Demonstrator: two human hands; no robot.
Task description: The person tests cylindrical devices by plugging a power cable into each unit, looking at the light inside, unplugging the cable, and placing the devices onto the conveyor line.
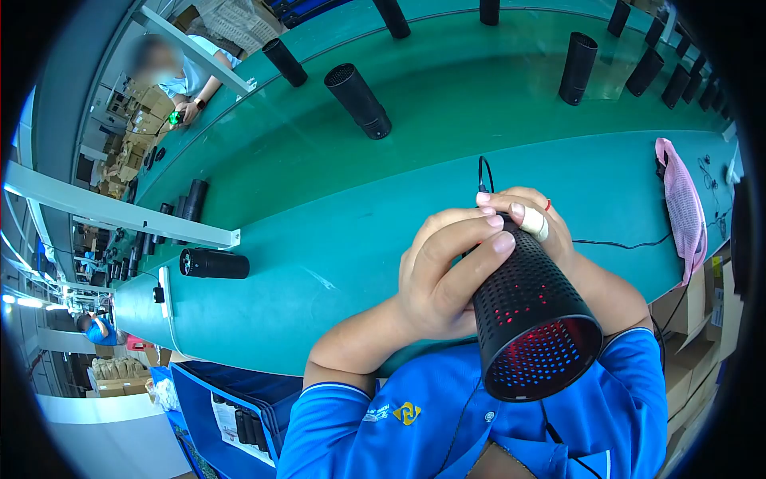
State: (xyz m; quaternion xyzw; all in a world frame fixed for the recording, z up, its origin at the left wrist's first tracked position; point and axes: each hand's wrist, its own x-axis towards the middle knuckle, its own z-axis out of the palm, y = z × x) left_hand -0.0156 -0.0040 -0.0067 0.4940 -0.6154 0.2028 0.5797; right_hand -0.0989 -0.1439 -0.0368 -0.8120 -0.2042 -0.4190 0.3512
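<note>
A black perforated cylinder [536, 311] is held in front of my chest, tilted so its open end faces down toward me. Red light glows through some of its holes and inside it. Wrapped around its left side near the far end is my left hand [447, 267], fingers closed. My right hand [538, 219] grips the far end from the other side, with a pale bandage [531, 222] on one finger. A black cable plug [483, 182] sticks out beyond the fingertips; where it meets the cylinder is hidden.
Another black cylinder [214, 263] lies on the green bench [335, 287] at left. More black cylinders [357, 101] stand on the conveyor [463, 80]. A pink cloth-like item [682, 207] sits at right, and a blue bin [223, 407] at lower left. A co-worker [187, 80] works across the line.
</note>
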